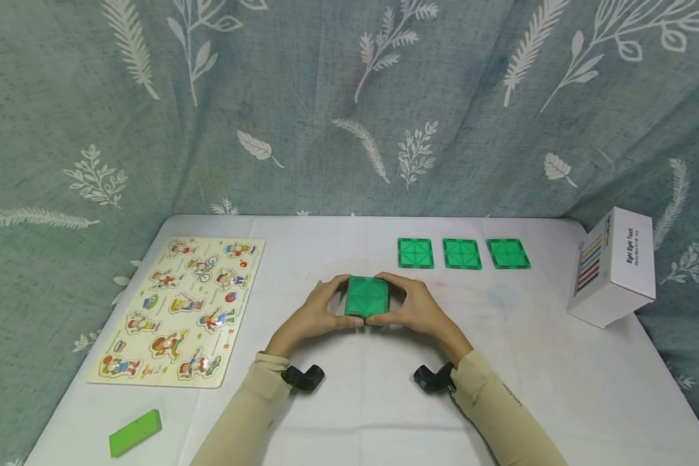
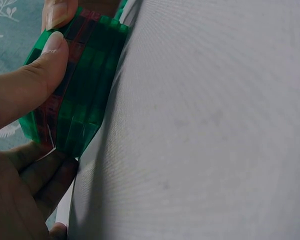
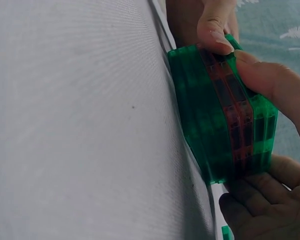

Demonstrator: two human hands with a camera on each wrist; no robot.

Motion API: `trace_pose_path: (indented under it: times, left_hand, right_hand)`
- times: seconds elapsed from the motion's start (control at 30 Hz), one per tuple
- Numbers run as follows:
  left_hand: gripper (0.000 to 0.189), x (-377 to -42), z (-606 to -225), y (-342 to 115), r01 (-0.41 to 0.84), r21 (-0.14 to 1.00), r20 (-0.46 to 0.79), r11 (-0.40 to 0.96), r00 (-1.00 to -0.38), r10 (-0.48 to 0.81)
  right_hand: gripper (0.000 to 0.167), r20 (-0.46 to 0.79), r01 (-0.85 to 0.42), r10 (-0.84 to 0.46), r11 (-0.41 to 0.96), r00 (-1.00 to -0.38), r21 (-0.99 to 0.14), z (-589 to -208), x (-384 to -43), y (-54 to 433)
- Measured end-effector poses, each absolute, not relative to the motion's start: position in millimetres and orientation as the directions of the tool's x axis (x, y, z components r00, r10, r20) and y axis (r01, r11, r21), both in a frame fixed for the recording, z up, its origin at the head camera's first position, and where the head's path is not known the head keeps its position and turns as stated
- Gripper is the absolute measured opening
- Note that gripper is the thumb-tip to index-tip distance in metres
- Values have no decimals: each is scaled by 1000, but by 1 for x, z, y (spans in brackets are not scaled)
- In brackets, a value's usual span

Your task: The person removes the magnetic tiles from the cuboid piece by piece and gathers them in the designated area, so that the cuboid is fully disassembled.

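Note:
A stack of square translucent magnetic tiles (image 1: 367, 296) stands at the middle of the white table. Most layers are green, with a couple of red ones between them, as both wrist views show. My left hand (image 1: 316, 315) grips the stack from its left side, thumb on the near side and fingers round the far side. From the right, my right hand (image 1: 417, 312) holds it the same way. The two thumb tips nearly meet at the near edge. In the right wrist view, the stack's lower edge (image 3: 192, 125) is right at the tablecloth.
Three single green tiles lie in a row behind and to the right: one tile (image 1: 416, 252), another tile (image 1: 462, 254) and a third tile (image 1: 509, 253). A picture puzzle board (image 1: 200, 291) lies left, a green block (image 1: 135, 433) in front of it. A white box (image 1: 613, 268) stands right.

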State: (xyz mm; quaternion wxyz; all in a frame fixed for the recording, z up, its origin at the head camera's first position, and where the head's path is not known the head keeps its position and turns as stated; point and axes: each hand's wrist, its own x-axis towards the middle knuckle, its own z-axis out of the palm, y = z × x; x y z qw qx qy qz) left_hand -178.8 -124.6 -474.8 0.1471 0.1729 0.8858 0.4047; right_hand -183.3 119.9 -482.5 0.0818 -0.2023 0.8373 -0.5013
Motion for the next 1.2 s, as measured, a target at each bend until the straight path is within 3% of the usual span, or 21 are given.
trace_pose_path:
  times: [0.37,1.03,1.2]
  left_hand:
    - [95,-180,-475,-126,182,763,-134,621,-894,427]
    - [93,-180,-476,-125,179,765,-138,618,-892,430]
    - [95,-180,-475,-124,176,766,-137,618,-895,425]
  right_hand:
    - [74,52,-218,-446,330,-894,-918,-480,-185,123]
    - [83,47,-181,-430,276,-901,-944,-484,-183,124]
    - [79,27,-141,-413,247,-910,-959,-484,-185,124]
